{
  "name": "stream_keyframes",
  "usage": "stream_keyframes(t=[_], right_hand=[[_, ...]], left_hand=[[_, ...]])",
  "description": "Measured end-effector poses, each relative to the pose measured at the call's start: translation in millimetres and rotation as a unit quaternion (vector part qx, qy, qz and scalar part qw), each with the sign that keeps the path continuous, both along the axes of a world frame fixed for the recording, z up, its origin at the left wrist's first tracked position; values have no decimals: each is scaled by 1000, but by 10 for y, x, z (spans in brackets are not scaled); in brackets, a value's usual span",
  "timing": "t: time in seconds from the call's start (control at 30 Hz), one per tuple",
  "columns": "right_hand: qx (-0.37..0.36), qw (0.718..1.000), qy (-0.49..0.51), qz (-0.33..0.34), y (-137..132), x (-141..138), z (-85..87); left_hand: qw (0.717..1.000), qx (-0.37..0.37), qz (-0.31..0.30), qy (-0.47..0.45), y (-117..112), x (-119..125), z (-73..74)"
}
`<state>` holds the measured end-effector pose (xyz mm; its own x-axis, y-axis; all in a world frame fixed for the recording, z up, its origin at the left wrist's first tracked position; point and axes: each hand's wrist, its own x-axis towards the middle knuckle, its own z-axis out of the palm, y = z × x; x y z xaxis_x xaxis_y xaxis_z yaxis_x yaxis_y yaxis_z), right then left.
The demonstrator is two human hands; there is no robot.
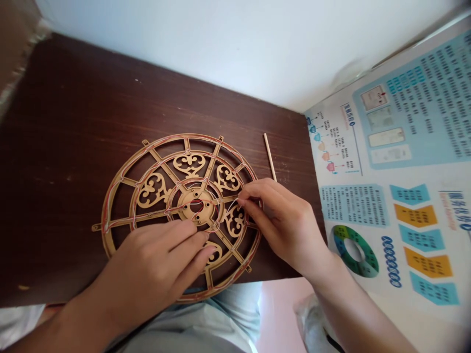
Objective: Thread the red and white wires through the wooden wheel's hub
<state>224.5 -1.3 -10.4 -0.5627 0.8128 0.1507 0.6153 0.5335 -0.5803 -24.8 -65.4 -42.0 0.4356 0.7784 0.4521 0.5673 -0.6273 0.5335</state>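
Observation:
A gold-coloured round frame (pixel 157 155) with spokes and heart-shaped scrollwork lies on the dark tabletop, its lower edge reaching past the near table edge. Thin red and white wires run along its rings and spokes and around the central hub (pixel 186 202). My right hand (pixel 281 215) is closed in a pinch at the frame's right side, with a thin white wire (pixel 231 203) between thumb and forefinger. My left hand (pixel 165 260) rests over the lower left of the frame, fingers stretched out, tips just below the hub. It covers part of the rings and scrollwork.
A slim, pale stick (pixel 270 156) lies on the brown table (pixel 84 108) beyond my right hand. A white wall (pixel 206 44) stands behind the table. On the right is a printed board (pixel 382 230). My lap shows below the near edge.

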Motion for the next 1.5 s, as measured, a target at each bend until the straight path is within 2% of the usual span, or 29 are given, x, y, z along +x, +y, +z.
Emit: stream_keyframes(t=[0.17,0.47,0.7,0.9,1.07,1.23,1.37,1.5], right_hand=[[39,999,4,13,2,-14,-8],[62,997,13,48,60,-76,-65],[87,994,-42,46,60,-1,-89],[77,992,-93,25,-67,116,-26],[102,993,-60,18,-270,129,65],[78,995,-14,67,-409,1,-69],[55,997,8,56,-387,-99,-190],[18,998,7,57,-341,-155,-224]], left_hand=[[1000,5,9,-4,-12,10,1],[1000,8,2,3,-2,16,3],[1000,4,1,-6,-7,8,-3],[1000,-9,-3,3,-17,-2,8],[1000,-7,2,5,-32,-5,-8],[1000,-17,8,12,-37,-20,-2],[999,-30,4,24,-38,-30,1],[999,-35,4,31,-38,-31,1]])
